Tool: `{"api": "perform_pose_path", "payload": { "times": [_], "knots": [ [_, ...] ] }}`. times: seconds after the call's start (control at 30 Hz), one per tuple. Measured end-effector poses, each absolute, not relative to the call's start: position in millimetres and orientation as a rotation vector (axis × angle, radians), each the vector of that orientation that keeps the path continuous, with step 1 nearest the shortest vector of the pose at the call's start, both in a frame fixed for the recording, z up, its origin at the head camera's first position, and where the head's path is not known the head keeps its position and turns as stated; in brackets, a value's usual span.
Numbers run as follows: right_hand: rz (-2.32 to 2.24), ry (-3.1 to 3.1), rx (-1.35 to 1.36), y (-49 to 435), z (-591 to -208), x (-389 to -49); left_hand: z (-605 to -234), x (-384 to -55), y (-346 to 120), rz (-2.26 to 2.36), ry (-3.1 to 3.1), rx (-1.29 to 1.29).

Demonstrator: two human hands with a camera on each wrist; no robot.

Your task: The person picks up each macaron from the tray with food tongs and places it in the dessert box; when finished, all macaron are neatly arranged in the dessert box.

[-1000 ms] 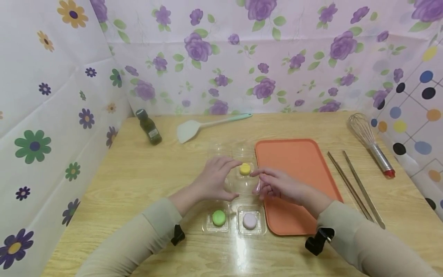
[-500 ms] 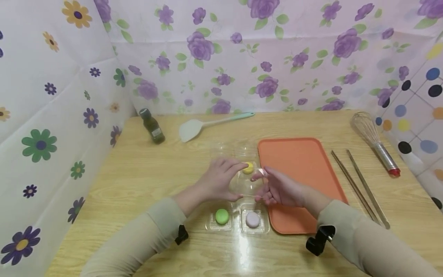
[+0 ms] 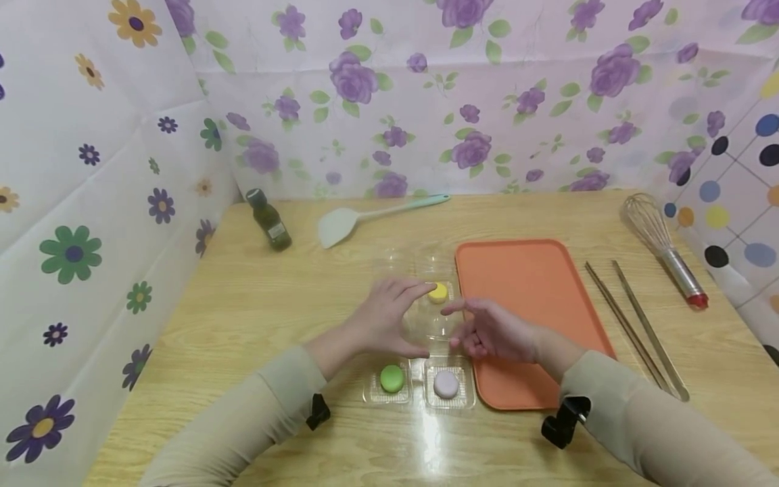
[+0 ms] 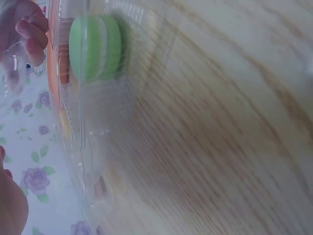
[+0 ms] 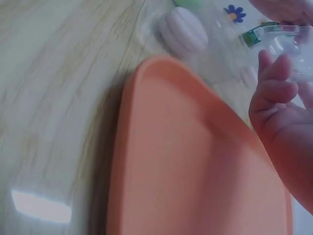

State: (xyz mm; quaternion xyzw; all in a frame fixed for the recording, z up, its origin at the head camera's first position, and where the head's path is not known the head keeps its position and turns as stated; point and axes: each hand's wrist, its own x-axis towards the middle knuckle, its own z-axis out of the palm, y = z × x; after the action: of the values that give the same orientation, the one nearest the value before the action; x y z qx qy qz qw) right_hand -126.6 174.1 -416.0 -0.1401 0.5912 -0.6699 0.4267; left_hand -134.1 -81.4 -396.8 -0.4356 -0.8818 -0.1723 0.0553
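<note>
My left hand [image 3: 386, 318] and right hand [image 3: 496, 331] face each other and hold a clear plastic lid [image 3: 439, 327] between them, thumbs and fingers at its edges. In the right wrist view the see-through lid [image 5: 288, 46] shows beside my curled right fingers [image 5: 276, 93]. Nearer me, a green macaron [image 3: 392, 379] and a lavender macaron [image 3: 446, 384] each sit in a clear square tray. Beyond my left fingertips is a yellow macaron [image 3: 437, 293] in another clear tray. The green macaron [image 4: 95, 47] stands close by in the left wrist view.
An orange tray [image 3: 517, 270] lies under my right hand. Right of it are two long metal utensils [image 3: 645, 325] and a whisk [image 3: 669, 253]. At the back lie a spatula [image 3: 341, 225] and a dark bottle [image 3: 270, 222]. More clear plastic [image 3: 395, 260] sits behind my left hand.
The hands stay around the clear lid, which tilts and shifts slightly between the fingers. The view shifts a little; the macarons and tools stay in place.
</note>
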Motion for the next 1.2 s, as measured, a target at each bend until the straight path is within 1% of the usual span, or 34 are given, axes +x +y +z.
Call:
{"api": "perform_pose_path", "payload": {
  "times": [0.17,0.37,0.5,0.63,0.83,1.0,1.2],
  "knots": [
    [-1.626,1.674,-0.469,178,-420,-127,-395,-134,-82,-0.695,-2.857,-1.293],
    [-1.523,1.988,-0.697,180,-420,-125,-397,-135,-82,-0.874,-2.988,-1.292],
    [-1.491,2.101,-0.841,179,-420,-123,-400,-135,-82,-0.98,-3.04,-1.28],
    [-1.474,2.169,-0.913,178,-421,-122,-400,-134,-82,-1.062,-3.067,-1.281],
    [-1.388,2.269,-0.921,179,-422,-118,-401,-129,-84,-1.07,-3.084,-1.244],
    [-1.287,2.329,-0.932,182,-422,-114,-404,-124,-85,-1.016,-3.073,-1.283],
    [-1.188,2.423,-1.097,183,-423,-107,-408,-119,-84,-0.94,-3.044,-1.347]
  ]
}}
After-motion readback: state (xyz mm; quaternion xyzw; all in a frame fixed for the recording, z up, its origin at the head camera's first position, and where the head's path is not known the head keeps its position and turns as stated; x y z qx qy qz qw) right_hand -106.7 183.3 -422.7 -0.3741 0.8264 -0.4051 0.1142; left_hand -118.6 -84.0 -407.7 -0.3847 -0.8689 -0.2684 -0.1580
